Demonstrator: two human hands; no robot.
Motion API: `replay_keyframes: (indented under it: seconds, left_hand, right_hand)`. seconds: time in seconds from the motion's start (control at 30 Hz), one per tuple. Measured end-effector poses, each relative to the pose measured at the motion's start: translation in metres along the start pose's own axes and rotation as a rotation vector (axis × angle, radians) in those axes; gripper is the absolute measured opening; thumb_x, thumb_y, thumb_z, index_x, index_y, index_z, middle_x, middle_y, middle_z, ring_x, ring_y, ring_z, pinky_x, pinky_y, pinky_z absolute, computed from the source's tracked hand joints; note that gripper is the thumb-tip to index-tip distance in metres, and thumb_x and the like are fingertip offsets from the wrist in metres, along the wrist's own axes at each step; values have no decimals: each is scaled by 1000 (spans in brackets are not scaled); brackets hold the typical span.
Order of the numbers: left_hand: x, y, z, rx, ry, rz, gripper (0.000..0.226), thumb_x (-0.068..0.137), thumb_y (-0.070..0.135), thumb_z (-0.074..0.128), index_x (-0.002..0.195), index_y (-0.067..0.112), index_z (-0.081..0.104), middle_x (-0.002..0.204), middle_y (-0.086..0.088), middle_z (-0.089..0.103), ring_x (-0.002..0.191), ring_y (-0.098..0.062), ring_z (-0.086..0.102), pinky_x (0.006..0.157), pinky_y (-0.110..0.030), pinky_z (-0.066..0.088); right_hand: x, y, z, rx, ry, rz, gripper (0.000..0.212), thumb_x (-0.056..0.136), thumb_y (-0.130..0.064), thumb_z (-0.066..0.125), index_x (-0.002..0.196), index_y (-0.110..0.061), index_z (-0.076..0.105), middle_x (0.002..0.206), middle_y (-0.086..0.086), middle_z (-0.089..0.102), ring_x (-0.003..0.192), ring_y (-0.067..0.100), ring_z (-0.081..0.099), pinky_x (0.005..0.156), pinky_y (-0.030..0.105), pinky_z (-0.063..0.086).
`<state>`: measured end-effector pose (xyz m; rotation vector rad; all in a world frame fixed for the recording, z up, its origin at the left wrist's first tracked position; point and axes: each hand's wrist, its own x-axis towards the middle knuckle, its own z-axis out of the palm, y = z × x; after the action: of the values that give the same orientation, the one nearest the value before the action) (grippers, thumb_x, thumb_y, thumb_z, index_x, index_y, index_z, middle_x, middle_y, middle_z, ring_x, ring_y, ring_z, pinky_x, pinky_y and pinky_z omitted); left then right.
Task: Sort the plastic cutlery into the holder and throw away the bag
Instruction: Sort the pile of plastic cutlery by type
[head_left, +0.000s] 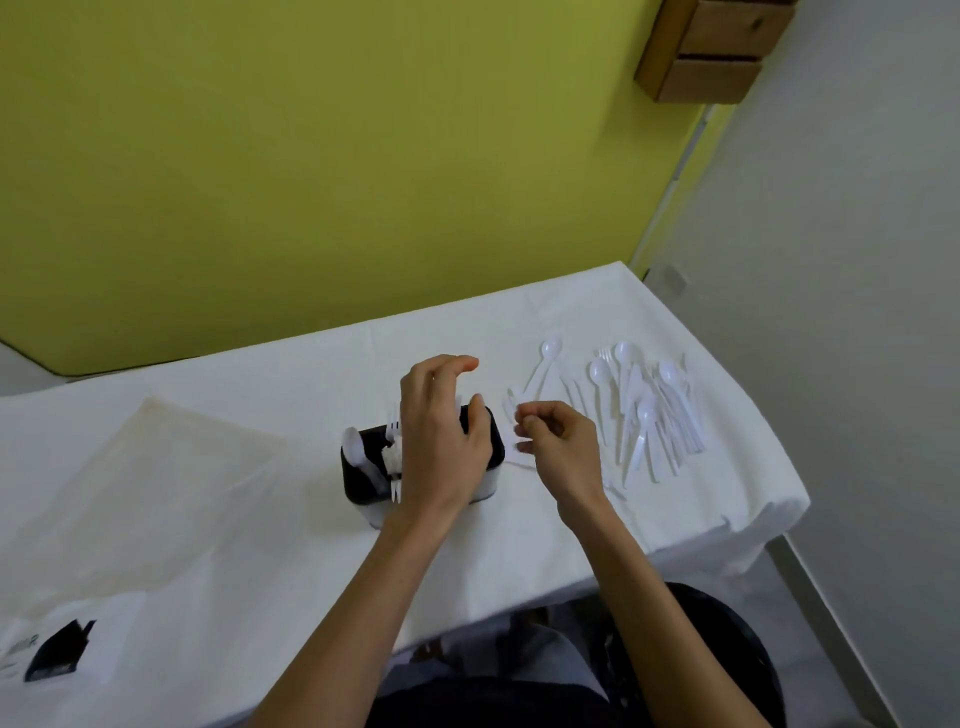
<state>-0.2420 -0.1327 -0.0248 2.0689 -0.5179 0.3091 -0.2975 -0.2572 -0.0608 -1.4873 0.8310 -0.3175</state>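
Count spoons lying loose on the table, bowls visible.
5: one far-left of the pile, then, and nearest. More may hide under the knives.

I see bare tablecloth (249, 519) left of the holder (363, 488); my left hand (441, 441) covers its top, loose cutlery (644, 415) crowds the right.

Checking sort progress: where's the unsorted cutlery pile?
The pile lies on the table's right end, just right of the right hand and the holder.
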Motion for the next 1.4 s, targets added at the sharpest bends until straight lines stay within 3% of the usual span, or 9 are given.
replay_keyframes:
  seconds: [0.1,0.23,0.33,0.43,0.6,0.73,1.0,1.27,1.4]
  left_hand:
    - [3,18,18,-41,-48,14,33,87,-3,62,116,12,63,119,-1,56,115,-11,52,95,-2,29]
    - [5,21,44,-85,-104,-12,28,89,0,60,111,17,65,113,6,56,111,-10,54,94,-2,30]
    - [4,27,74,-111,-216,-76,25,93,4,58,107,24,64,110,12,56,109,-6,54,89,1,31]
    - [-1,20,112,-74,-386,-106,26,95,6,55,107,27,64,114,12,57,115,-8,52,85,4,29]
    - [-29,-7,173,141,-644,-14,32,100,15,49,128,22,63,139,0,54,135,-16,39,108,-20,31]
    - [-49,-30,194,336,-785,60,39,104,31,46,142,29,52,160,-5,31,151,-23,18,121,-35,13]
    - [-36,-54,193,360,-737,46,37,105,32,45,140,30,54,163,-5,26,155,-21,7,117,-26,0]
    - [-22,-58,193,307,-670,-59,43,102,18,51,144,24,48,163,-1,26,154,-19,10,124,-38,11]
    - [-21,-57,191,312,-588,-76,45,98,15,58,142,15,50,153,-8,43,145,-26,34,118,-39,30]
  right_hand:
    - [18,15,-35,-166,67,-6,22,92,-9,55,99,-19,74,96,-6,74,90,12,70,87,36,59]
    - [34,42,-76,-539,72,-62,29,95,-7,52,115,-13,72,115,1,72,106,16,65,92,22,46]
    - [51,67,-105,-743,59,-107,32,96,-8,54,125,-15,68,133,4,64,126,24,56,104,33,44]
    - [65,83,-120,-921,0,-181,36,99,-14,53,133,-18,62,138,2,59,126,27,49,103,37,43]
    - [80,96,-133,-1043,27,-313,30,99,-16,54,122,-22,71,111,4,67,98,26,58,81,34,48]
    - [105,90,-143,-1015,23,-296,27,99,-23,52,115,-23,74,104,4,72,93,25,65,79,36,54]
    - [154,73,-133,-1129,106,-292,35,99,-35,51,128,-15,58,109,8,66,101,29,60,92,38,42]
    - [137,90,-110,-1182,2,-453,30,82,-10,70,112,-15,70,79,6,62,68,25,57,65,34,46]
    - [135,86,-116,-1182,-60,-457,32,93,-12,52,121,-19,67,95,3,67,81,25,63,79,36,46]
